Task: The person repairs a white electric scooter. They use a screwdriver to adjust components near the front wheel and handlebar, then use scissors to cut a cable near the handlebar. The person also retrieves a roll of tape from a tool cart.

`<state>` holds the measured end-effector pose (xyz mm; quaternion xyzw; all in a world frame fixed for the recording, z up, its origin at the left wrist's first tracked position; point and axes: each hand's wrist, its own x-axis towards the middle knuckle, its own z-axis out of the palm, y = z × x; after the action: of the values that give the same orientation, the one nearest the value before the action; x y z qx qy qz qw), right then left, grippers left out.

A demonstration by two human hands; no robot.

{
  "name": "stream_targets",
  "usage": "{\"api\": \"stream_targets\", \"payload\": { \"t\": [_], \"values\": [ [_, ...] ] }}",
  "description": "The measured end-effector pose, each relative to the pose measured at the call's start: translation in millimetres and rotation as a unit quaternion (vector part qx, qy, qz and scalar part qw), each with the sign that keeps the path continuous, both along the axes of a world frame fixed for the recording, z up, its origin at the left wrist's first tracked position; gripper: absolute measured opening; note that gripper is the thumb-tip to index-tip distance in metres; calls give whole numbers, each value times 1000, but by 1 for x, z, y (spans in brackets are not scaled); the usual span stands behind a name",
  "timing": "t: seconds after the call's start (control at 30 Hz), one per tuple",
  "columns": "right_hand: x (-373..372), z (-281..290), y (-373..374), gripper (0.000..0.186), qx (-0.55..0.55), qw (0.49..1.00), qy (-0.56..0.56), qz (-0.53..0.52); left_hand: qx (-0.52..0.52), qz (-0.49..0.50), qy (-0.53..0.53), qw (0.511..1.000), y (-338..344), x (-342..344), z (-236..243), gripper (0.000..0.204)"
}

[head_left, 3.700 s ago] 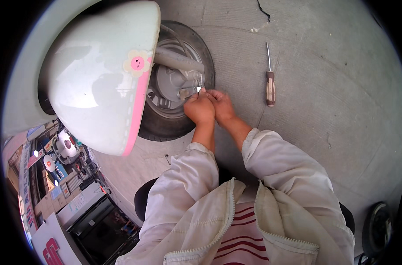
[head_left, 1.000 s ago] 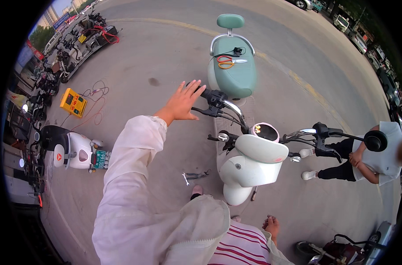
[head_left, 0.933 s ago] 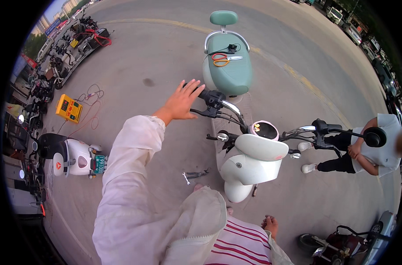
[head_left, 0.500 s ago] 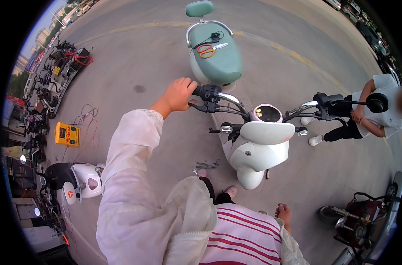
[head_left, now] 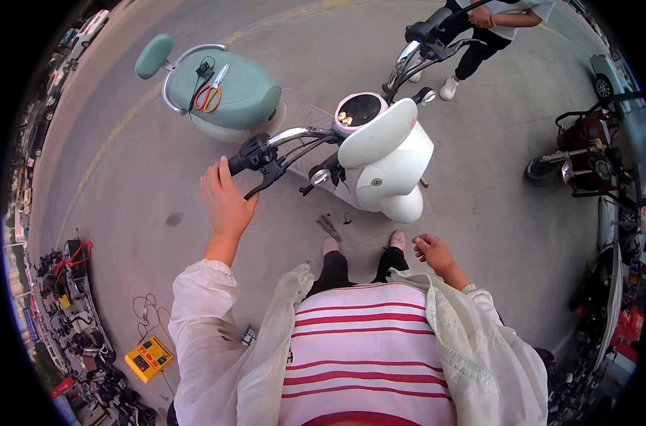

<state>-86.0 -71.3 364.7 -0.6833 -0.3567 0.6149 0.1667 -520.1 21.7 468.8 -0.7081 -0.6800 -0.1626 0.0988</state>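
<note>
A white electric scooter (head_left: pixel 390 181) stands in front of me, its handlebar turned at a slant. My left hand (head_left: pixel 227 199) is closed round the end of the handlebar's black rubber grip (head_left: pixel 236 165), next to the brake lever (head_left: pixel 266 179). Low in front of my body hangs my right hand (head_left: pixel 434 253). Its fingers are curled and pinched; whatever they hold, if anything, is too small to name. On the scooter's green seat (head_left: pixel 255 89) lie scissors (head_left: pixel 209 96) with red and orange handles, beside a small black part with a cable (head_left: pixel 204 71).
Several hand tools (head_left: pixel 328 226) lie on the pavement near my feet. A yellow box-shaped device (head_left: pixel 149 358) with wires rests at the left. Another person (head_left: pixel 490 32) stands beyond the scooter. A dark red motorbike (head_left: pixel 586 153) is parked at the right, with more bikes (head_left: pixel 81 319) at the left.
My view has swung right, so the scooter appears turned and its seat lies farther left. My left hand stays on the grip. My right hand has come higher into view.
</note>
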Motion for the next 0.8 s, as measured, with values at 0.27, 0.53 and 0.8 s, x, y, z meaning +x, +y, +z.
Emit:
{"api": "stream_targets", "payload": {
  "t": [0.27,0.53,0.8],
  "values": [
    [84,-42,-78,25,-84,979,-35,-183,-11,72,115,991,17,-9,1,63],
    [236,-211,-100,23,-84,957,-259,-98,-230,3,-2,973,-1,-9,46,91],
    [242,-363,58,20,9,985,-171,19,-295,260,-98,914,-16,-44,71,71]
  ]
}}
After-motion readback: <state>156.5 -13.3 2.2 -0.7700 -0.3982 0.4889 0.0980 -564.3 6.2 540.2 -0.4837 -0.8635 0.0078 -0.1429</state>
